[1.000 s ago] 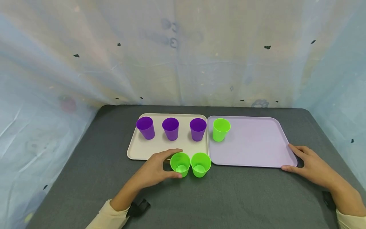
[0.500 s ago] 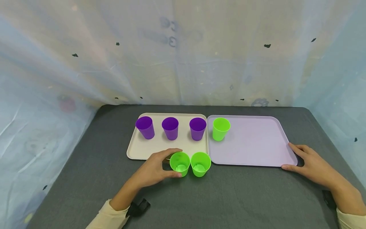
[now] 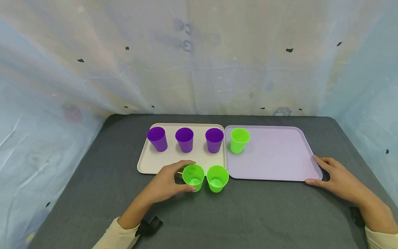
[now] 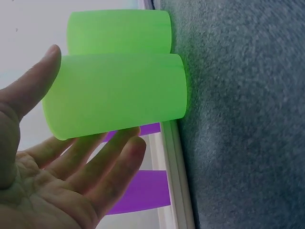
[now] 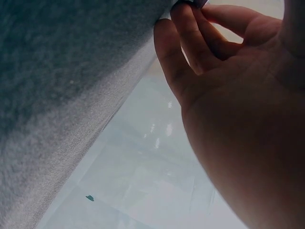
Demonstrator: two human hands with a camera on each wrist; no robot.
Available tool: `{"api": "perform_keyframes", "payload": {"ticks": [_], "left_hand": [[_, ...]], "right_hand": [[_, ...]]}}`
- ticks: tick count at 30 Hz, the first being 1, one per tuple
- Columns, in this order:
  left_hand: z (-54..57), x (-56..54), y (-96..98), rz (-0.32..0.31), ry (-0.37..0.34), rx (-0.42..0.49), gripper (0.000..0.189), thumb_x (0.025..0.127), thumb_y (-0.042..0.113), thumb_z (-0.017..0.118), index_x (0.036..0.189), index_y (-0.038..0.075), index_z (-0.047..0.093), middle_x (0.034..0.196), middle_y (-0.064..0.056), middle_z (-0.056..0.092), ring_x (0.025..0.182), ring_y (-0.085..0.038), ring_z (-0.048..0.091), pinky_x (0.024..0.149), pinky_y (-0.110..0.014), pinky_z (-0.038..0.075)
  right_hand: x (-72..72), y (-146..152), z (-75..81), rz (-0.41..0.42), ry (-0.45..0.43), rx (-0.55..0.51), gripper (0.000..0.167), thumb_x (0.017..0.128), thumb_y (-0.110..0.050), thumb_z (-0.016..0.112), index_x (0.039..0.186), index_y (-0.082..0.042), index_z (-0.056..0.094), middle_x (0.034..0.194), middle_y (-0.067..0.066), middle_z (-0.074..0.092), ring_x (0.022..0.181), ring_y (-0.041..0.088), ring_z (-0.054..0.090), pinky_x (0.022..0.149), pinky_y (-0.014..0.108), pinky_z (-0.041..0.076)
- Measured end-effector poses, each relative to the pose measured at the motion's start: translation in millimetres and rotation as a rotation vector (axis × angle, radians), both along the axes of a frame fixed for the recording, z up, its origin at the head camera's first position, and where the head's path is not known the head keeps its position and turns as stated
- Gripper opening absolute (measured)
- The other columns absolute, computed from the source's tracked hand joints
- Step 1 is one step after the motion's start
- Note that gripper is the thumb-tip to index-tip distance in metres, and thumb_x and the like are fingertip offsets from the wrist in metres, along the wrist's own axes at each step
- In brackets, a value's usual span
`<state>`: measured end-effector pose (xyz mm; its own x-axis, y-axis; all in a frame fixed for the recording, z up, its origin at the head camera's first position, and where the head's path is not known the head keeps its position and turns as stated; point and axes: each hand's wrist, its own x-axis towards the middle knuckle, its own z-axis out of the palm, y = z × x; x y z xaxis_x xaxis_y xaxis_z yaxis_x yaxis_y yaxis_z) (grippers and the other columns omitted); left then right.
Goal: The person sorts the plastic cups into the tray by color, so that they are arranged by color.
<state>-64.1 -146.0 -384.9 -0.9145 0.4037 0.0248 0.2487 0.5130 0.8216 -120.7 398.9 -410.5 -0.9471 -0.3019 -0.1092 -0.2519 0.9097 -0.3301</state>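
Note:
My left hand (image 3: 168, 183) holds a bright green cup (image 3: 193, 177) with the thumb on its near side and the fingers behind it. In the left wrist view, this cup (image 4: 116, 93) stands upright beside the dark cloth. A second green cup (image 3: 217, 178) is just right of it, both at the front edge of the cream tray (image 3: 152, 164). My right hand (image 3: 337, 180) grips the near right corner of the lilac tray (image 3: 273, 159), thumb along the front edge. Towards the back left of that tray sits a third green cup (image 3: 239, 140).
Three purple cups, the left one (image 3: 158, 139), the middle one (image 3: 185, 140) and the right one (image 3: 214, 140), stand in a row on the cream tray. Both trays lie side by side on a dark grey cloth-covered table (image 3: 242, 221). A pale patterned curtain (image 3: 217, 69) hangs behind.
The green cup in my left hand has shifted slightly left, leaving a narrow gap to the second green cup. My right hand stays at the lilac tray's corner.

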Motion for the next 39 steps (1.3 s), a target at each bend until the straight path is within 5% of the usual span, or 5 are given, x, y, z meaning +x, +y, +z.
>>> {"api": "perform_keyframes", "payload": {"ticks": [21, 39], "left_hand": [[10.8, -0.9, -9.5, 0.036, 0.050, 0.022, 0.073, 0.074, 0.034, 0.088, 0.138, 0.021, 0.057, 0.126, 0.000, 0.067, 0.102, -0.020, 0.067, 0.091, -0.042, 0.058], [27.2, 3.1, -18.3, 0.072, 0.089, 0.043, 0.074, 0.072, 0.029, 0.090, 0.138, 0.024, 0.057, 0.124, 0.004, 0.068, 0.098, -0.014, 0.065, 0.089, -0.035, 0.058]], "right_hand": [[-0.5, 1, 0.4, -0.004, -0.003, 0.014, 0.107, 0.083, -0.050, 0.077, 0.154, 0.008, 0.023, 0.139, 0.036, 0.036, 0.122, 0.053, 0.039, 0.091, 0.069, 0.037], [-0.5, 0, 0.7, -0.008, -0.006, 0.019, 0.107, 0.083, -0.051, 0.077, 0.154, 0.008, 0.023, 0.140, 0.036, 0.036, 0.123, 0.053, 0.039, 0.091, 0.070, 0.037]]}}
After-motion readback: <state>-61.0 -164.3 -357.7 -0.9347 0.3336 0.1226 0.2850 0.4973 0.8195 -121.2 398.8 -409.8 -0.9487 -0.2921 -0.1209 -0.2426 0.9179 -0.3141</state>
